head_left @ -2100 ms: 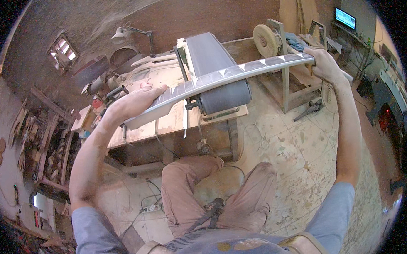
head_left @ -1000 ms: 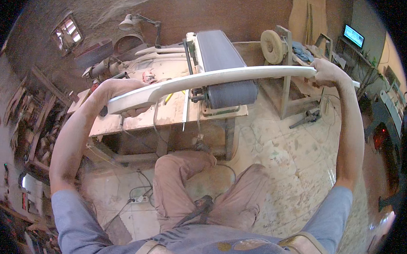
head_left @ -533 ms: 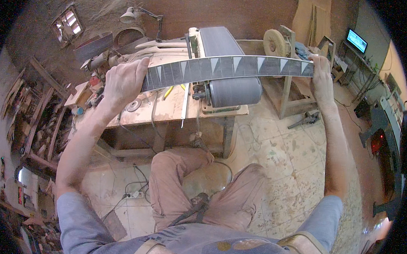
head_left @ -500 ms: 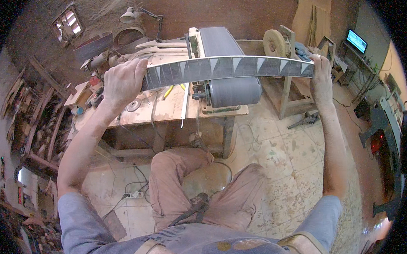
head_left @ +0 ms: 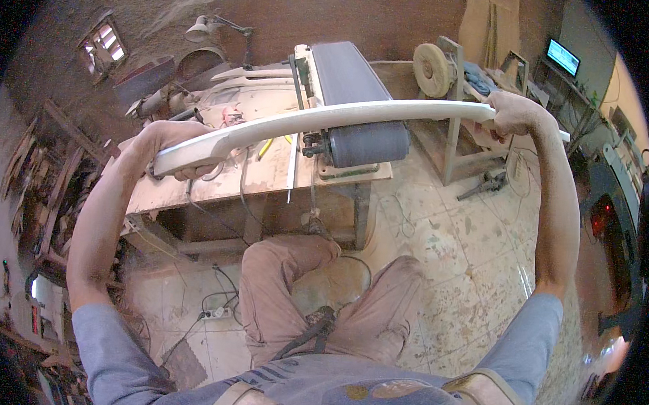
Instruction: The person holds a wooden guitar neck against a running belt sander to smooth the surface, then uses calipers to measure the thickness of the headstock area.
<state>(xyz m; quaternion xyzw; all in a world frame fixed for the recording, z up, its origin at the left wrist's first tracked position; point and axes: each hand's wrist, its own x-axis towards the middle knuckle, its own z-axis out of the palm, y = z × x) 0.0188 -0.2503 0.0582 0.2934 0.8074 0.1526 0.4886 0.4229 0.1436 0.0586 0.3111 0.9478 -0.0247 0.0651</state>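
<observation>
A long, pale, curved wooden piece (head_left: pixel 328 116) spans the space in front of me, bowed upward in the middle with a whitish line along its top edge. My left hand (head_left: pixel 171 138) is closed round its left end, fingers curling underneath. Near the other end, my right hand (head_left: pixel 513 115) grips it from above, and a short tip sticks out past the wrist. Behind the piece stands a belt sander (head_left: pixel 350 73) with a wide grey belt; its front roller (head_left: pixel 370 143) shows just below the wood. Whether the wood touches the belt, I cannot tell.
The sander sits on a dusty wooden workbench (head_left: pixel 216 190) with tools and cables. A round buffing wheel (head_left: pixel 432 68) on a wooden stand is at the right. A power strip (head_left: pixel 217 313) and cables lie on the tiled floor. A lit screen (head_left: pixel 564 58) is far right.
The piece has been turned: a dark face with white triangles showed before, and a plain pale face shows now. Both hands have shifted outward, the left one also lower.
</observation>
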